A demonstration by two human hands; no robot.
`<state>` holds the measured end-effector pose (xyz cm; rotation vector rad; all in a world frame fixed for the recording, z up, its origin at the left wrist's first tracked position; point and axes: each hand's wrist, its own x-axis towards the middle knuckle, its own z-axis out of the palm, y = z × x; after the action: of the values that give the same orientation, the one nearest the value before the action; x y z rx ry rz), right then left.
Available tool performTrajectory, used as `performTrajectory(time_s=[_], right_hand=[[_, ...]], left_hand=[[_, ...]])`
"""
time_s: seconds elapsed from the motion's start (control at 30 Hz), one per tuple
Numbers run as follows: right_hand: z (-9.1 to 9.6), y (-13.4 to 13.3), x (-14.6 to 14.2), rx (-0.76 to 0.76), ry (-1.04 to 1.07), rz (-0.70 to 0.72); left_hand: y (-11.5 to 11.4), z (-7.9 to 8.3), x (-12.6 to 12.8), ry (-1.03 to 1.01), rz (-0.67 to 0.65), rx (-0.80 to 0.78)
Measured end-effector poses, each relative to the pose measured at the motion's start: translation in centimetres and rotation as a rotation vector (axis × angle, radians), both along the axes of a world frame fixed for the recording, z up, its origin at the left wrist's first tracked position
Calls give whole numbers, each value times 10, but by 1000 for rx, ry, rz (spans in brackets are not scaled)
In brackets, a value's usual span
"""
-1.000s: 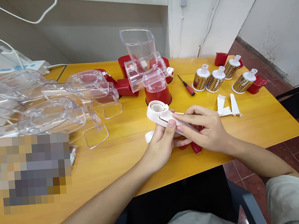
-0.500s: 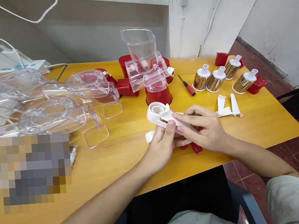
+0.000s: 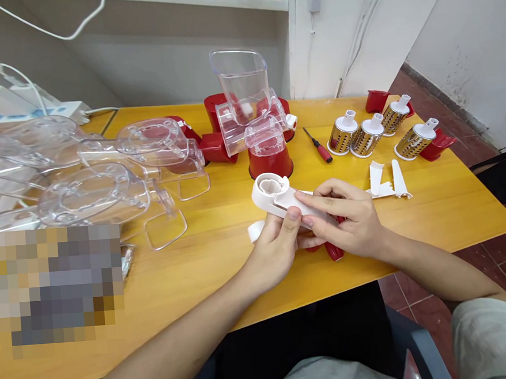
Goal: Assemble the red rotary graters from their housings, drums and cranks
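1. White part (image 3: 288, 199), one: held in both hands above the near edge of the table (image 3: 215, 273); clock directions below were read from it. Its ring end pointed to 10 o'clock; a slim gap showed beside the ring.
2. Left hand (image 3: 269, 253): at 7 o'clock, pinching the white part, thumb pressed on the near side, fingers curled beneath.
3. Right hand (image 3: 355, 214): at 4 o'clock, two fingertips laid on the upper face; whether it also gripped from beneath could not be told.
4. Red piece (image 3: 335, 251): at 4 to 5 o'clock, partly hidden below the right hand.
5. White piece (image 3: 256, 231), small: at 8 o'clock, just beside the left hand.
6. Red base (image 3: 271, 164): at 11 o'clock, upright, a clear hopper (image 3: 242, 77) standing above it.
7. Screwdriver (image 3: 322, 150), red-handled: at 1 o'clock, lying flat.
8. Metal drums (image 3: 367, 138), four, white-topped: grouped towards 2 o'clock.
9. White shells (image 3: 398, 178), several: near 3 o'clock, lying close together.
10. Clear housings (image 3: 93, 195), several: crowded at 9 to 10 o'clock.
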<state>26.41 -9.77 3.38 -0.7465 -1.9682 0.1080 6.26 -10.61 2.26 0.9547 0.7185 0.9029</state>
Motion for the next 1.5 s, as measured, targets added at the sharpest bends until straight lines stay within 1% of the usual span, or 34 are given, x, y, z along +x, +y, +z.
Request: performTrajectory(time_s=[0.2,0.4,0.5,0.8,1.03,1.17,1.3,1.37,1.5], right_hand=[[-1,-1,1,-29,17,-2],[-1,-1,-1,-32,37,11],[0,-1,-1,-34,33,10],[-1,-1,1,-21,35,20],[-2,0,0,-28,34,28],[-2,1,1,-77,55,50],[1,2,2,-189,72,87],[3,1,1,-227,67,86],[9,-3,-1,-217,46,68]], left_hand=[[-2,-1,1,1,8,4],[-2,-4,2,-53,32,15],[-2,-4,2,-39,43,5],[-3,-2,2,-14,32,-12],[-2,-4,1,-39,5,-13],[-1,-3,0,-43,-9,-22],[2,-1,1,-62,-27,-29],[3,0,1,-65,-15,-43],[2,4,4,-39,47,-98]])
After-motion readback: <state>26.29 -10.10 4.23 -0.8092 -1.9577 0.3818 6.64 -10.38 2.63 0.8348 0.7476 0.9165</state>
